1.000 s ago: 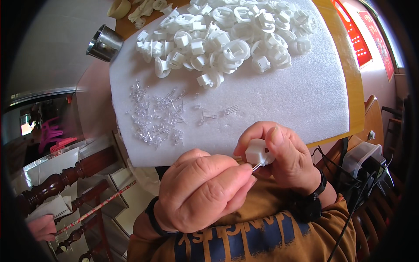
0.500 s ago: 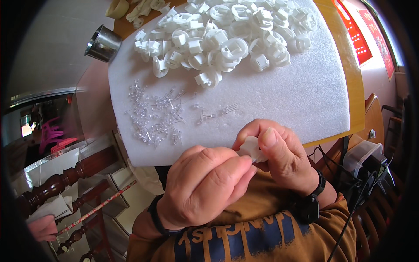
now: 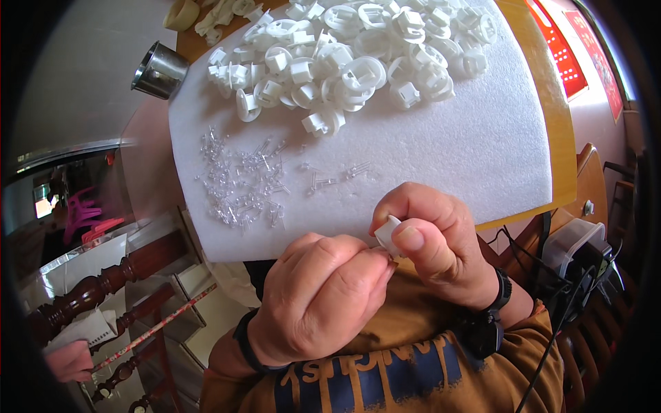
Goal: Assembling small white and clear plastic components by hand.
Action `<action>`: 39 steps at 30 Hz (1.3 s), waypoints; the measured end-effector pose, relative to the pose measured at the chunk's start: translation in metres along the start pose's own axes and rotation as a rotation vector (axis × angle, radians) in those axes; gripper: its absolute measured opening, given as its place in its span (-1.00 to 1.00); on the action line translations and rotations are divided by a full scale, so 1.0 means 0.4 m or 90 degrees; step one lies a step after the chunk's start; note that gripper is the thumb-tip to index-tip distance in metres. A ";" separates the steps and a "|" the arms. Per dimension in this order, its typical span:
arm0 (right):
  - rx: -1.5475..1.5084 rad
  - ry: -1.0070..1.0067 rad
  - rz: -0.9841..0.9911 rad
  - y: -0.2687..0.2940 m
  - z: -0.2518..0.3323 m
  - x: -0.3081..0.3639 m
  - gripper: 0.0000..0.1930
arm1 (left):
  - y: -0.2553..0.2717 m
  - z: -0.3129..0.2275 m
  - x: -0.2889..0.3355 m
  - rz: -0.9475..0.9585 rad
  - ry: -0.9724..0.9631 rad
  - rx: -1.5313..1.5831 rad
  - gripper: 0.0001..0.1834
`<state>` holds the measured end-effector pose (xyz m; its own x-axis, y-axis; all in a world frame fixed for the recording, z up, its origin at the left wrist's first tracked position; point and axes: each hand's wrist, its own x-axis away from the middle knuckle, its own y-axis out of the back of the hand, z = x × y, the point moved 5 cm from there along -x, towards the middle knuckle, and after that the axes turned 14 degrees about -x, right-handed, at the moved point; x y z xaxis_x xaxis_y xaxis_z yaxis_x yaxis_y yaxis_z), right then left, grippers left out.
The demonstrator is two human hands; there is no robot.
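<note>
In front of my chest, my right hand [image 3: 441, 251] pinches a small white plastic part [image 3: 387, 233] between thumb and fingers. My left hand [image 3: 320, 296] is closed right beside it, its fingertips against the lower side of the part. Whatever those left fingers hold is hidden. Beyond both hands, a white foam sheet [image 3: 475, 155] covers the table. Small clear plastic pins [image 3: 244, 196] lie scattered on its left side, with a few [image 3: 357, 169] nearer the middle. A heap of white round plastic fittings [image 3: 361, 74] with square blocks covers the far part.
A metal cup [image 3: 162, 71] stands at the far left corner, with a tape roll [image 3: 180, 14] behind it. The yellow wooden table edge [image 3: 563, 165] shows at right. A clear plastic box [image 3: 571, 241] and black cables are beyond it. A dark turned-wood railing [image 3: 110, 279] runs at left.
The white part has turned in my right fingers, and my right thumb has shifted slightly left and down. My left fingertips have moved slightly left, still by the part.
</note>
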<state>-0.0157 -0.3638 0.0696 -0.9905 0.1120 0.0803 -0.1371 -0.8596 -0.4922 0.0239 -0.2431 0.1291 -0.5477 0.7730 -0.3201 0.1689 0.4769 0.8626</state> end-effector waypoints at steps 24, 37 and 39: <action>0.107 0.131 0.114 0.009 0.030 0.011 -0.46 | -0.004 0.064 0.018 0.048 0.037 0.111 -0.76; 0.094 0.162 0.119 0.013 0.032 0.009 -0.41 | -0.004 0.051 0.007 0.028 -0.014 0.090 -0.72; 0.093 0.170 0.119 0.014 0.031 0.012 -0.41 | -0.003 0.049 0.007 0.030 -0.012 0.090 -0.72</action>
<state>-0.0212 -0.3743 0.0780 -0.9697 0.0559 -0.2378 0.0310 -0.9374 -0.3468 0.0380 -0.2331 0.1197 -0.5205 0.8034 -0.2891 0.3087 0.4928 0.8135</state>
